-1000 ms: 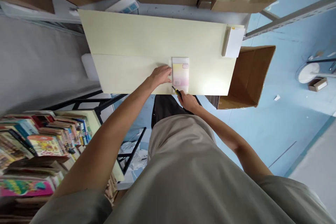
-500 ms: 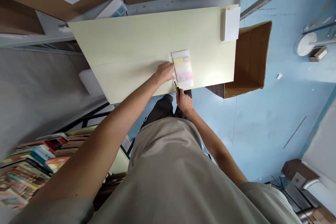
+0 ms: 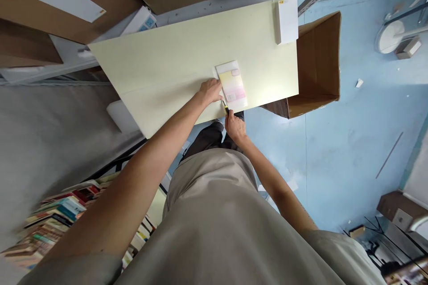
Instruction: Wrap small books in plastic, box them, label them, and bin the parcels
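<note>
Nearest the packet point(image 3: 232, 85), one right hand point(image 3: 235, 126) is closed around one yellow-black knife point(image 3: 226, 107), its tip at the packet's near corner. One left hand point(image 3: 211, 90) presses flat on the packet's left edge, fingers spread. The packet lies near the table point(image 3: 174, 58) front edge. Beyond it, one white box point(image 3: 286, 20) and one open carton point(image 3: 317, 67).

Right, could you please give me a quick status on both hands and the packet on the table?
Left hand pressing flat on the packet's left edge. Right hand shut on a yellow-black cutter, tip at the packet's near corner. Packet flat near the table edge; nothing in the way.
</note>
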`<act>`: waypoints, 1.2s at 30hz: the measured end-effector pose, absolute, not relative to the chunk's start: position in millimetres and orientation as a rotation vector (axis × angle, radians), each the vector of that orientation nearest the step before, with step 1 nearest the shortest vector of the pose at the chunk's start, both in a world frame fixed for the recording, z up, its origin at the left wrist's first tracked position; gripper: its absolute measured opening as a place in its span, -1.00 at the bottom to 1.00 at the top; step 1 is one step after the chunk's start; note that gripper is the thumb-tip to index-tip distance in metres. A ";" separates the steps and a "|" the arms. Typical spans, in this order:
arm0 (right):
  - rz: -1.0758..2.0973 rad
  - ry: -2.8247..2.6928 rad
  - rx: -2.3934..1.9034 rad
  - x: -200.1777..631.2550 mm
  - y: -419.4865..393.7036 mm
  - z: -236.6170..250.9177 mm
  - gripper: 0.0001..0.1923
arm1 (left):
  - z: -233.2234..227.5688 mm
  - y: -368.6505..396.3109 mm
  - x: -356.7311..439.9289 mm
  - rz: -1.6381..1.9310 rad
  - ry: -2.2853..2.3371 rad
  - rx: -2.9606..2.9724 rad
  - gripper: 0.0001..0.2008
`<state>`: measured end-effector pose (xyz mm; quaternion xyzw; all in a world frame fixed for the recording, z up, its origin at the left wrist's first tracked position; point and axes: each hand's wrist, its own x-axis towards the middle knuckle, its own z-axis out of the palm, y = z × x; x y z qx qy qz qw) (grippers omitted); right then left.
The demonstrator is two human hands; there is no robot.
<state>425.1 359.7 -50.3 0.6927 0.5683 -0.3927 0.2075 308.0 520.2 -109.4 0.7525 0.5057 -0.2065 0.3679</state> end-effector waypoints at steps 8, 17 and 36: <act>-1.112 1.492 1.875 421.8 356.7 -33.8 -0.59 | -106.4 517.0 310.4 -0.602 1.294 1.955 -0.28; -1.220 1.455 1.743 457.6 338.7 0.4 -0.65 | -112.4 501.4 310.1 -0.448 1.377 1.850 -0.23; -0.871 3.078 1.909 459.6 685.4 167.0 -0.52 | 165.2 587.5 300.3 1.173 1.599 1.476 -0.46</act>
